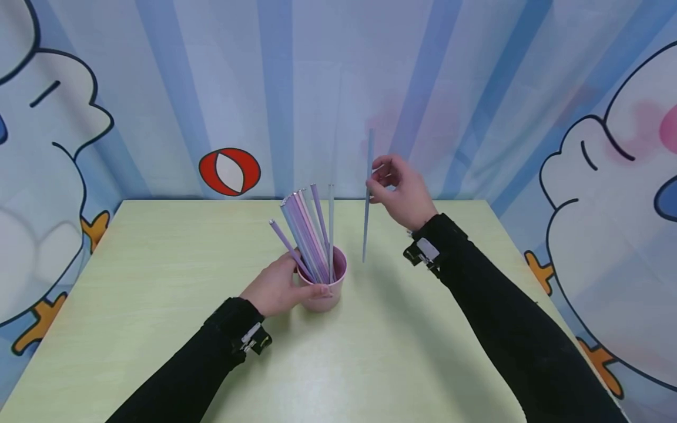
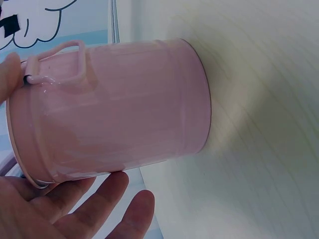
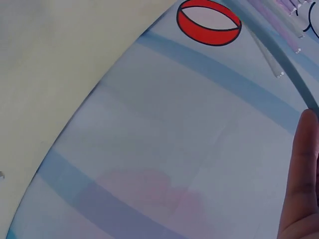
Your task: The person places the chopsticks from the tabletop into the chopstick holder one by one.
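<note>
Head view: just right of centre, blue straw (image 1: pixel 366 217) pinched in right grip (image 1: pixel 402 192); just below centre, pink cup (image 1: pixel 323 303) clasped by left grip (image 1: pixel 277 286); straw probably light, stiffish, crushable; best pinched gently near mid-length.

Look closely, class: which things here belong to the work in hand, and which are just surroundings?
Belongs to the work:
- bluish straw, pinched by the right hand
- pink bucket, held near its rim by the left hand
- other straws, standing in the bucket

Just surroundings:
- striped backdrop
- printed red-and-white shape
- cartoon figures
- table, only the work surface
</note>
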Demonstrator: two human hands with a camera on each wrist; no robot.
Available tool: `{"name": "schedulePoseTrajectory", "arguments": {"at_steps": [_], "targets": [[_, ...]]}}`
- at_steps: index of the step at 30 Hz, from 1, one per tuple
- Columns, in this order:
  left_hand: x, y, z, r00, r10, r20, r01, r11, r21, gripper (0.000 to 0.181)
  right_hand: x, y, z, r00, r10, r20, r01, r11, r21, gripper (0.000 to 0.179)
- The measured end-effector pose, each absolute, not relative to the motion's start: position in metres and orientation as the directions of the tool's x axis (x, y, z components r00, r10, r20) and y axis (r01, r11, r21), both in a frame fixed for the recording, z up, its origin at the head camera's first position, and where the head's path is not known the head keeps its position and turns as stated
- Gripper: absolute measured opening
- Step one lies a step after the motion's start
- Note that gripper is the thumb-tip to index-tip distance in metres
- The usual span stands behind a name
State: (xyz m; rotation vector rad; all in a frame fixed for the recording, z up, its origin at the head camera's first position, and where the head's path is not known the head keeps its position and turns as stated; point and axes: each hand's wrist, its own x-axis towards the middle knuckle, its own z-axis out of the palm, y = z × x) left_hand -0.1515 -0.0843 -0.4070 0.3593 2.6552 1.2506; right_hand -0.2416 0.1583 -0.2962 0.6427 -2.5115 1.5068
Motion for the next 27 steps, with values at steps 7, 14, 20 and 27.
{"name": "schedulePoseTrajectory", "arguments": {"at_steps": [7, 14, 20, 27], "targets": [[-0.151, -0.085, -0.407, -0.953, 0.297, -0.057, 0.144, 0.612, 0.778, 0.091, -0.241, 0.143, -0.284, -0.897, -0.225, 0.38, -0.435, 0.296, -0.851, 0.03], [-0.151, -0.084, -0.408, -0.954, 0.294, -0.063, 0.136, 0.609, 0.782, 0.091, -0.243, 0.133, -0.29, -0.889, -0.248, 0.386, -0.445, 0.258, -0.858, 0.028], [-0.15, -0.084, -0.407, -0.954, 0.293, -0.065, 0.133, 0.609, 0.782, 0.089, -0.245, 0.127, -0.302, -0.894, -0.263, 0.362, -0.426, 0.251, -0.869, 0.026], [-0.15, -0.084, -0.407, -0.956, 0.285, -0.069, 0.128, 0.616, 0.777, 0.089, -0.244, 0.124, -0.31, -0.906, -0.262, 0.332, -0.403, 0.294, -0.867, 0.026]]}}
